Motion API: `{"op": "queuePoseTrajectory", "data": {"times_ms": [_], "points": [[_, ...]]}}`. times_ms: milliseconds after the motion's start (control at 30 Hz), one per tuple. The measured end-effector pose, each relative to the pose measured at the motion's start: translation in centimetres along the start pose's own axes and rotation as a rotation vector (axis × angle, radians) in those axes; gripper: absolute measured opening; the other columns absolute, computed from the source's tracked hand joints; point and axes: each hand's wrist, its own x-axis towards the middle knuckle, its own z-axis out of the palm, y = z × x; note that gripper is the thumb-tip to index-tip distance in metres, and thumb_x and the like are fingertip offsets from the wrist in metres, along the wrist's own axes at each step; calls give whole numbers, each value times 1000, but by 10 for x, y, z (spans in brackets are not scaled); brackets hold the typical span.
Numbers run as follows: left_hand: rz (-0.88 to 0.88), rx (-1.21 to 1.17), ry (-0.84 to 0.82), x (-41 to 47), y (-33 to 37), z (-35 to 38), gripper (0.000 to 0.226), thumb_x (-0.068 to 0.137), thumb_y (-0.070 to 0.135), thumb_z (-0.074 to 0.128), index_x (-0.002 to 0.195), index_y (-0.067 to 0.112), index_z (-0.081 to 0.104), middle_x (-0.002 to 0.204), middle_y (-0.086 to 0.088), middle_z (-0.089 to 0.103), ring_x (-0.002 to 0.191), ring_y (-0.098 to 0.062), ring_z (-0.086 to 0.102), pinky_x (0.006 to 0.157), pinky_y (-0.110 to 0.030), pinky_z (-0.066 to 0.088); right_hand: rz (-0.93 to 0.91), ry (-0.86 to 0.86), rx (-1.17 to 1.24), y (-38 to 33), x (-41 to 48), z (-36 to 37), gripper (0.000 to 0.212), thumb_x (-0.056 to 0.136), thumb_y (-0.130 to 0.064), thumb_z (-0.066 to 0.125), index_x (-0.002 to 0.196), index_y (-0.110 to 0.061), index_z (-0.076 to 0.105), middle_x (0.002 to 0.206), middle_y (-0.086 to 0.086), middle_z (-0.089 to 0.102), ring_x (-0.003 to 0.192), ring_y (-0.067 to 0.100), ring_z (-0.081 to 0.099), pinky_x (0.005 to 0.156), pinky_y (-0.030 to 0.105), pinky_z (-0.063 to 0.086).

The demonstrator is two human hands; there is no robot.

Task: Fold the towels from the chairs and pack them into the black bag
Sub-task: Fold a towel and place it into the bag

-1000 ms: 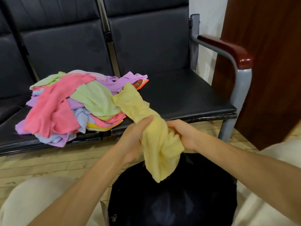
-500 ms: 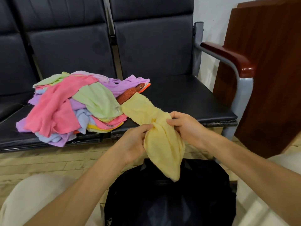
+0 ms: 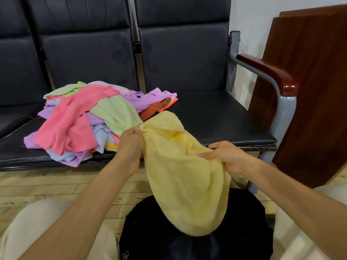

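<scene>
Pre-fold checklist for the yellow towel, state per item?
1. Left hand grips yellow terry towel at its top edge: ok.
2. Right hand pinches the towel's other side: ok.
3. Towel spread flat: not ok, bunched and hanging.
4. Towel clear of the mixed pile of coloured towels: cannot tell.
5. Bare black padded seat right of the pile: ok.
6. Black fabric bag mouth open: cannot tell, the towel hangs over it.

Yellow towel [image 3: 180, 171]; black bag [image 3: 244, 231]; pink towel [image 3: 71, 124]; black chairs [image 3: 216, 113].
</scene>
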Motion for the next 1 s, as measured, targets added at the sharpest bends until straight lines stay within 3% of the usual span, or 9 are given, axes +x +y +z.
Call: {"op": "queuePoseTrajectory", "data": {"times_ms": [100,300,400,600,700,800,867,933,1000], "points": [[-23,-49,68,5,4,-4,31,103,22,32,91,9,58,89,-11,57,75,-21,52,60,-28,40,117,-120,-47,5,-2,3,48,68,-2,83,112,2,65,111,15,70,100,30,67,87,45,55],[-149,-229,-9,4,8,-4,26,98,14,42,110,6,64,89,-6,67,73,-16,60,57,-20,47,158,-213,103,10,-1,11,31,83,-1,70,114,-3,67,109,11,72,99,27,70,76,38,57],[-29,43,-38,1,6,-2,27,100,16,37,90,9,61,69,-3,58,55,-13,50,47,-18,38,84,-179,126,5,2,8,30,85,-6,69,115,-6,68,108,8,73,102,26,69,82,40,55],[119,420,-62,0,14,-12,25,96,36,51,109,16,42,91,7,49,79,-5,46,61,-22,36,-118,29,42,-9,3,-8,44,76,-20,80,116,-10,65,113,7,69,105,25,65,91,43,52],[165,598,-92,2,16,-23,34,94,26,57,118,14,36,88,5,44,88,-16,47,60,-21,37,-224,221,99,-17,4,-21,61,68,-30,84,122,-14,60,115,6,65,104,25,63,89,43,52],[190,883,-93,8,12,-32,37,99,20,45,132,7,34,78,2,41,77,-17,45,57,-26,33,-342,327,136,-26,0,-30,53,74,-36,80,119,-15,61,113,6,64,103,24,62,91,46,52],[183,1068,-143,12,8,-36,23,101,21,39,119,6,41,74,-1,42,70,-16,43,56,-27,30,-399,329,120,-29,-3,-32,37,80,-32,75,112,-16,64,109,6,66,101,23,64,89,46,53],[124,1233,-196,15,5,-39,19,102,23,35,97,7,43,85,-5,49,75,-17,46,61,-27,32,-438,347,87,-30,-5,-31,27,85,-26,71,109,-17,63,106,4,66,100,22,64,86,44,54],[62,1354,-234,18,1,-40,26,104,25,32,106,4,47,110,-13,53,97,-25,51,75,-29,34,-473,389,53,-30,-3,-30,28,87,-22,68,114,-17,60,107,3,64,100,20,62,82,40,54]]}}
